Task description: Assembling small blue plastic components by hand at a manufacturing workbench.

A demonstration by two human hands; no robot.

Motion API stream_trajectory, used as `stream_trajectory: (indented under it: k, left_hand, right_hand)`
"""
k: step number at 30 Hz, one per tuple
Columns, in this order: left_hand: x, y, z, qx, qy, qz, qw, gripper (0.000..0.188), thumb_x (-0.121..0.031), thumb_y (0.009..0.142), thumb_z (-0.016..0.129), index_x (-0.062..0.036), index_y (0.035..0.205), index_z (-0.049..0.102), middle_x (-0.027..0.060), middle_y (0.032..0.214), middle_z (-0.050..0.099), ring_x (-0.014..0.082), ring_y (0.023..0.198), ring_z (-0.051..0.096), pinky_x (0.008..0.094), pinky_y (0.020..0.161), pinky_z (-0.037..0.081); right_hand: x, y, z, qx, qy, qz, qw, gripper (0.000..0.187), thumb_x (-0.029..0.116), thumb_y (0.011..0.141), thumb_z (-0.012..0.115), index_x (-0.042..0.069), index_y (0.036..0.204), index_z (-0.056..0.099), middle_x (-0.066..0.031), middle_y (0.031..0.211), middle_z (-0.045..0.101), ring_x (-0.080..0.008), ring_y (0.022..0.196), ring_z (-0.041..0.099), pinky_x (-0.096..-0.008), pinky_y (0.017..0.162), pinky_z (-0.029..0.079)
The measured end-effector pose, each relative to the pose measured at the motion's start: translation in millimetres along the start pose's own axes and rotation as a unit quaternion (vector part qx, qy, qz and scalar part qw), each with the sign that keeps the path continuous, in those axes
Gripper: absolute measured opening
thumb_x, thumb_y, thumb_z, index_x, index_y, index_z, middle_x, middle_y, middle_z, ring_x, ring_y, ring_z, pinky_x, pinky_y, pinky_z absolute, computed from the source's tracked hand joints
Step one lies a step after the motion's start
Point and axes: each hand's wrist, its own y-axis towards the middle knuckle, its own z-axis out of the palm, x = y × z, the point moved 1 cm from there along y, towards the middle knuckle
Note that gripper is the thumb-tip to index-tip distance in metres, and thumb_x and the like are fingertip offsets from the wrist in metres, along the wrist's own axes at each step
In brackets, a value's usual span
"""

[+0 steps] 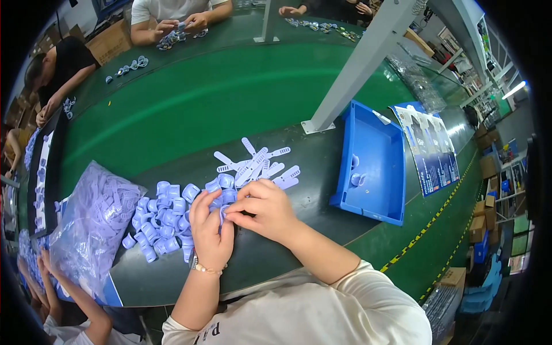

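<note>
My left hand [210, 233] and my right hand [263, 210] meet above the dark tabletop, fingers closed around a small lavender plastic piece [223, 213]. Fingers cover most of it, so its full shape is hidden. To the left of my left hand, and partly behind it, lies a heap of lavender curved plastic parts [168, 218]. Just beyond my hands is a loose pile of flat lavender slotted straps [253, 167]. A clear plastic bag [95, 221] full of similar straps rests left of the heap.
Right of my hands stands a blue bin [376, 146] with a few lavender parts inside. Beside it lies a printed blue-and-white sheet [431, 149]. A grey metal post [359, 69] rises behind the bin. A green belt [172, 109] crosses beyond; co-workers handle parts around it.
</note>
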Motion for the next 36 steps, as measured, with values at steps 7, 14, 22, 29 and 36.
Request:
stream_trajectory:
  k: [7,14,22,29,36]
  left_hand:
    - [2.4,0.4,0.8,0.006,0.003,0.007,1.000,0.014,-0.009,0.078,0.058,0.0037,0.075,0.057,0.0172,0.122,0.057,0.0415,0.122,0.045,0.0486,0.101,0.034]
    - [-1.4,1.2,-1.9,0.027,0.009,0.016,0.999,0.012,-0.009,0.079,0.057,0.0024,0.082,0.059,0.0171,0.127,0.053,0.0429,0.126,0.040,0.0502,0.103,0.031]
    - [-4.4,1.7,-2.3,0.029,0.037,0.008,0.999,0.017,-0.015,0.085,0.056,-0.0027,0.090,0.066,0.0171,0.136,0.046,0.0463,0.135,0.023,0.0540,0.110,0.017]
    - [-1.5,-0.2,-4.5,-0.035,-0.018,0.006,0.999,0.015,-0.004,0.075,0.057,-0.0062,0.089,0.061,0.0174,0.133,0.049,0.0475,0.134,0.027,0.0540,0.109,0.020]
    - [2.6,-3.9,-2.9,-0.021,-0.184,-0.015,0.983,0.015,-0.005,0.071,0.065,-0.0082,0.084,0.060,0.0177,0.132,0.051,0.0459,0.136,0.027,0.0531,0.111,0.019]
  right_hand:
    - [-0.6,-0.7,1.1,0.022,0.023,0.035,0.999,0.017,0.019,0.067,0.080,0.015,0.082,0.073,-0.0002,0.084,0.059,-0.0192,0.073,0.054,-0.0310,0.067,0.045]
    - [3.5,5.7,-4.1,0.071,0.183,0.166,0.966,0.020,0.016,0.071,0.077,0.009,0.089,0.072,-0.0045,0.090,0.058,-0.0193,0.082,0.056,-0.0303,0.071,0.046]
    - [-0.1,0.7,-1.4,0.074,0.114,0.071,0.988,0.022,0.012,0.074,0.075,0.009,0.095,0.071,-0.0045,0.092,0.058,-0.0182,0.083,0.056,-0.0302,0.070,0.047]
    - [-4.6,0.0,-5.5,0.119,0.274,0.146,0.943,0.018,0.014,0.078,0.074,0.007,0.094,0.071,-0.0031,0.089,0.060,-0.0156,0.081,0.054,-0.0286,0.070,0.044]
    - [-9.5,-6.0,-3.2,0.162,0.480,0.244,0.827,0.011,0.012,0.087,0.067,0.002,0.092,0.070,0.0001,0.079,0.062,-0.0068,0.072,0.052,-0.0228,0.064,0.043]
